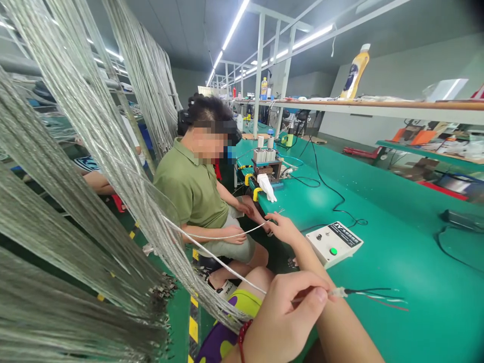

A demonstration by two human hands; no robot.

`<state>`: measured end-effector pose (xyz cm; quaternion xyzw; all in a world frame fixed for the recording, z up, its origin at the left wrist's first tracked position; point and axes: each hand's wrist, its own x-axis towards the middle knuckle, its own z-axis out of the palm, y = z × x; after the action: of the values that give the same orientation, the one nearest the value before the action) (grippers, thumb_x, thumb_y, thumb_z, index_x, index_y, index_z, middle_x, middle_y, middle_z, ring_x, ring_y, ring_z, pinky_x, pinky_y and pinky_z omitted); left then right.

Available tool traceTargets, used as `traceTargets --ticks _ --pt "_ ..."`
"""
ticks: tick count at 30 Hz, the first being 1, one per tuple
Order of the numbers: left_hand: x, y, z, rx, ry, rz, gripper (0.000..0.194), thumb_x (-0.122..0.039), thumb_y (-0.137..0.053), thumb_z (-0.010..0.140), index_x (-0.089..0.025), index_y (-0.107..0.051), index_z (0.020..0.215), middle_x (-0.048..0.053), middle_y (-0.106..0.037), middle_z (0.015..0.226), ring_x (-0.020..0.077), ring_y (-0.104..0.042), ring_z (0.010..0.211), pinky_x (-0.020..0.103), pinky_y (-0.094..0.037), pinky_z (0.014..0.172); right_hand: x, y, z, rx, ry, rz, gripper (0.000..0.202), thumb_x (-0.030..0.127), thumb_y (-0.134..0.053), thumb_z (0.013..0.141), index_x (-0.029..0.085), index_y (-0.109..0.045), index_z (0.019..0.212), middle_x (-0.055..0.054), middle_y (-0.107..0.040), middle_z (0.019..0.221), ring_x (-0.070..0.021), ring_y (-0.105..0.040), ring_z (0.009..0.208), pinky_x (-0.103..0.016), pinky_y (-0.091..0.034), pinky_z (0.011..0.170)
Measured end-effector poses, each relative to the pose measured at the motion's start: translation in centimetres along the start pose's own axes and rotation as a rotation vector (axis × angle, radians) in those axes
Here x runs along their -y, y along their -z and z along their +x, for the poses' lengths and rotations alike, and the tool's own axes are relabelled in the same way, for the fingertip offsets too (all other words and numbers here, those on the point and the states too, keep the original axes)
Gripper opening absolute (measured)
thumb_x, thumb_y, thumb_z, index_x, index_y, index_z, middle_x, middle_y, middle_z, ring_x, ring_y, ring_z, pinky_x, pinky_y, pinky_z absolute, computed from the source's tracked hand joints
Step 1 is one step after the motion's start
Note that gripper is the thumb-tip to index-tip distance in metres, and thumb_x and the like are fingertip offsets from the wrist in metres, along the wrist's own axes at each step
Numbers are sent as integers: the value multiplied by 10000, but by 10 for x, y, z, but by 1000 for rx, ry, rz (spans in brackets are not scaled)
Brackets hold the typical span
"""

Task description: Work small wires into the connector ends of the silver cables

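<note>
In the foreground my left hand (283, 315), with a red cord bracelet at the wrist, is closed on a white braided cable (236, 274). Out of its fingertips sticks the cable's stripped end (340, 292), fanning into thin black, white and red wires (378, 296). My right hand (285, 229) reaches forward beyond it, its forearm passing behind the left hand. Its fingers pinch a second cable (223, 236) close to its frayed end (280, 210). Both cables run back to a thick hanging bundle of silvery cables (128, 186) on the left.
A green table (408, 282) carries a white control box (335, 243) with a green button, and a small press (266, 164) with a white glove (266, 187) on it. Black cords (342, 201) trail across. A co-worker (196, 186) sits close beyond my hands. An overhead shelf (378, 107) holds bottles.
</note>
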<state>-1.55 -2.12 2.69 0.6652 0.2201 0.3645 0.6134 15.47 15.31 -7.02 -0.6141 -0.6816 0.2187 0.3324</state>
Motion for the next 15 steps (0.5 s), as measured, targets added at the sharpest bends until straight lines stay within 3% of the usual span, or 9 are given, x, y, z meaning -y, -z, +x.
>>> traceTargets --ticks 5,10,12,15 --pt "3 4 3 -12 22 55 334 -348 -583 1061 -140 -832 984 82 -737 856 159 -561 738 246 -396 648 6 1 -3 -37 43 70 250 338 -702 1052 170 -723 1236 -103 -727 1315 -269 -708 1198 -522 -575 1068" --pt "2 10 2 -31 8 56 326 -334 -570 1062 -138 -810 960 37 -622 785 139 -502 697 247 -370 637 8 8 0 -180 11 145 194 340 -720 1032 167 -753 1114 -90 -764 1236 -252 -721 1162 -492 -569 1057" --pt "5 11 3 -58 14 19 324 -354 -565 1068 -139 -787 970 22 -590 773 130 -486 670 246 -371 629 11 17 1 -240 -17 171 178 289 -643 1048 161 -766 1062 -79 -796 1091 -228 -750 1010 -433 -597 955" --pt "9 13 5 -85 38 -53 351 -407 -547 1079 -144 -753 971 -15 -509 709 116 -428 605 242 -349 582 22 36 0 -250 -14 194 340 164 -455 986 143 -794 1008 -87 -808 905 -224 -754 859 -363 -590 828"
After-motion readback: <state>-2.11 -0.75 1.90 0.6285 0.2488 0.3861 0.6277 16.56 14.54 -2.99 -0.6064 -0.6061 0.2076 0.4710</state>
